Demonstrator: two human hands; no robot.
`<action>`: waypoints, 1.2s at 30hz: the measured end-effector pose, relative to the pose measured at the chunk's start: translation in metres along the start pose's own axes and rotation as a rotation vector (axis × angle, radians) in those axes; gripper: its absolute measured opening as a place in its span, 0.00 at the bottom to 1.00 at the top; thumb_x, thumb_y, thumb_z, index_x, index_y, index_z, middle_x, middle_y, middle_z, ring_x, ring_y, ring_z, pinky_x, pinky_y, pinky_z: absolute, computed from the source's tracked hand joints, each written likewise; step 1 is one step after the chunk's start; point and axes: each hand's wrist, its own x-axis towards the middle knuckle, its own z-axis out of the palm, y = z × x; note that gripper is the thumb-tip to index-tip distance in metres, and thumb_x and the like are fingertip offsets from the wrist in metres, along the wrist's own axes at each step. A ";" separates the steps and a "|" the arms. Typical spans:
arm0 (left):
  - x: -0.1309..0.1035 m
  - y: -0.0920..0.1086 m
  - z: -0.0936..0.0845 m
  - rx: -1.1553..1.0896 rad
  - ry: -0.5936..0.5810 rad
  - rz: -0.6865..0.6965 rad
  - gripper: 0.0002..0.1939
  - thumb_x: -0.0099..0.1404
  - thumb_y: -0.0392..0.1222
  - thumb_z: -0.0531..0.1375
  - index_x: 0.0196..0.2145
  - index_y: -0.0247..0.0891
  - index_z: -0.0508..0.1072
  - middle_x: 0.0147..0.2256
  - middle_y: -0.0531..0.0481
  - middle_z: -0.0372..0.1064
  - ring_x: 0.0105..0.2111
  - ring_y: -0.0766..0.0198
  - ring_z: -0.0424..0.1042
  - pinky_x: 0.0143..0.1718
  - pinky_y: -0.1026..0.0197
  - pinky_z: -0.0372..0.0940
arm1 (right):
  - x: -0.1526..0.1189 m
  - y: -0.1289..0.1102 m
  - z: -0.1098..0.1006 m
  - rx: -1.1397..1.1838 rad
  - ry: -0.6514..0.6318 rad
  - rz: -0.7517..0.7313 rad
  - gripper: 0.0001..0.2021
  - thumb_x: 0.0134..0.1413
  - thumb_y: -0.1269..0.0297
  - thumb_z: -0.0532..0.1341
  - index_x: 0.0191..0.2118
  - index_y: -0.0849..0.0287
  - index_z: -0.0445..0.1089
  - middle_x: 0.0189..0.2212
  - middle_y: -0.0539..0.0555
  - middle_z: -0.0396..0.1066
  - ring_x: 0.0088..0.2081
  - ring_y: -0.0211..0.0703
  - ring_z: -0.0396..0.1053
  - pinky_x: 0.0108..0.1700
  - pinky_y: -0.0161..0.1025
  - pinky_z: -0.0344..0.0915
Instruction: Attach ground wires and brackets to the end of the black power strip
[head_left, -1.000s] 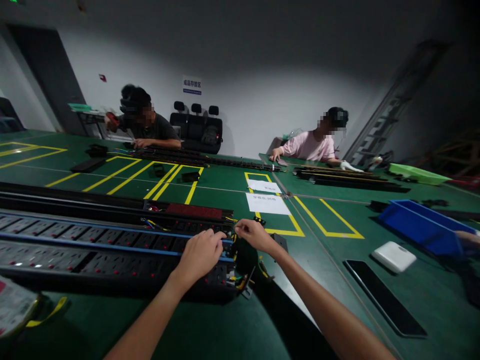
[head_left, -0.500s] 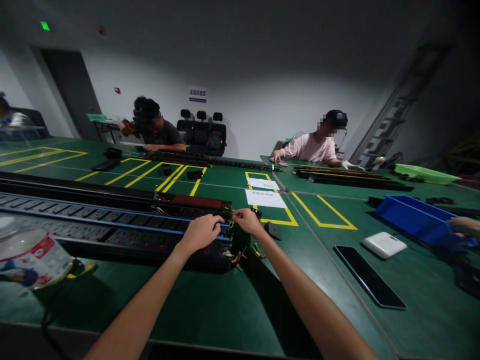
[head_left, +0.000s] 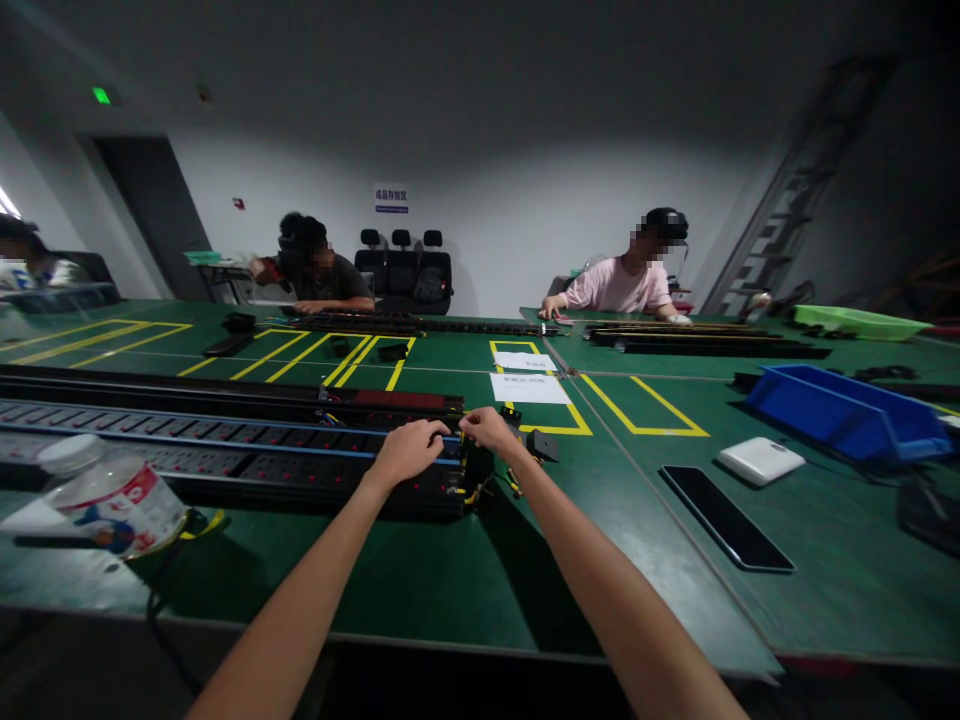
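Observation:
Several long black power strips lie side by side, with rows of sockets, small red marks and blue edge lines. Over their right end my left hand rests with bent fingers, closed on the end of one power strip. Just beyond that end, my right hand is closed in a pinch; what lies between its fingertips is too small to make out. Yellow and dark wires stick out of the strip ends below my right hand. A black end piece sits to the right of it.
A clear plastic jar stands at left front. To the right lie a phone, a white box-shaped device and a blue bin. Paper sheets lie ahead on the green table. Two co-workers sit across, another far left.
The view has tilted and shifted slightly. Both my hands stay at the strip ends in nearly the same pose. A hand at the blue bin on the right has left the view.

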 end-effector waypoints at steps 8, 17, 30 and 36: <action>0.002 -0.004 -0.001 -0.029 -0.014 -0.009 0.18 0.68 0.44 0.51 0.49 0.48 0.76 0.45 0.51 0.77 0.44 0.57 0.75 0.46 0.59 0.66 | -0.013 0.003 -0.012 0.045 -0.038 -0.047 0.11 0.60 0.68 0.56 0.40 0.65 0.76 0.26 0.53 0.74 0.23 0.35 0.68 0.25 0.29 0.61; 0.001 -0.004 -0.004 -0.037 -0.022 0.000 0.18 0.69 0.45 0.51 0.51 0.46 0.75 0.41 0.49 0.77 0.43 0.57 0.74 0.44 0.60 0.65 | -0.072 0.016 -0.056 -0.187 0.128 -0.290 0.14 0.58 0.66 0.55 0.46 0.61 0.74 0.29 0.52 0.74 0.30 0.40 0.69 0.33 0.34 0.61; 0.003 -0.008 -0.005 -0.071 -0.007 0.004 0.19 0.67 0.45 0.52 0.53 0.44 0.72 0.31 0.52 0.72 0.34 0.60 0.73 0.34 0.63 0.59 | -0.080 0.043 -0.064 0.405 0.633 0.040 0.19 0.50 0.52 0.57 0.35 0.64 0.74 0.30 0.57 0.74 0.32 0.45 0.67 0.32 0.36 0.60; 0.007 -0.016 0.000 -0.088 0.011 0.035 0.19 0.66 0.47 0.53 0.51 0.43 0.73 0.28 0.52 0.70 0.34 0.59 0.71 0.33 0.62 0.57 | -0.077 0.050 -0.050 0.512 0.683 0.138 0.17 0.45 0.53 0.58 0.31 0.62 0.74 0.28 0.55 0.74 0.31 0.44 0.67 0.30 0.35 0.59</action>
